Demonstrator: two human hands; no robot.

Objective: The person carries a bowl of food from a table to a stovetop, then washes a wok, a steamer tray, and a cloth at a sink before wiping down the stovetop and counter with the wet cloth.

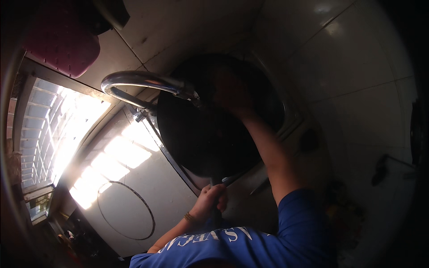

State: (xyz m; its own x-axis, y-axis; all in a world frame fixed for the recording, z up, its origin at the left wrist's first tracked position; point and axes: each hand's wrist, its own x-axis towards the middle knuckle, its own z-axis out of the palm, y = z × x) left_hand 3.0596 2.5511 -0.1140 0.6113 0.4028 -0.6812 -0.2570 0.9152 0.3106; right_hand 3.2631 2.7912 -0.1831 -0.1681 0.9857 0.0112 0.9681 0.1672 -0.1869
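A large black wok (197, 144) lies over a sink (288, 124), its long handle (216, 217) towards my body. My left hand (211, 198) is closed around that handle. Deep in the dark bowl, my right hand (233, 92) reaches to the inner surface. It is blurred and shadowed, so I cannot tell whether its fingers hold anything. A curved chrome faucet (144, 78) comes in from the left, its spout just left of my right hand and above the wok.
Sunlight from a barred window (50, 130) falls on the white countertop (164, 191), where a thin dark ring (152, 214) shows. A pink plastic item (72, 50) hangs at the upper left. Tiled wall (355, 63) rises on the right, with dim utensils (380, 171) near it.
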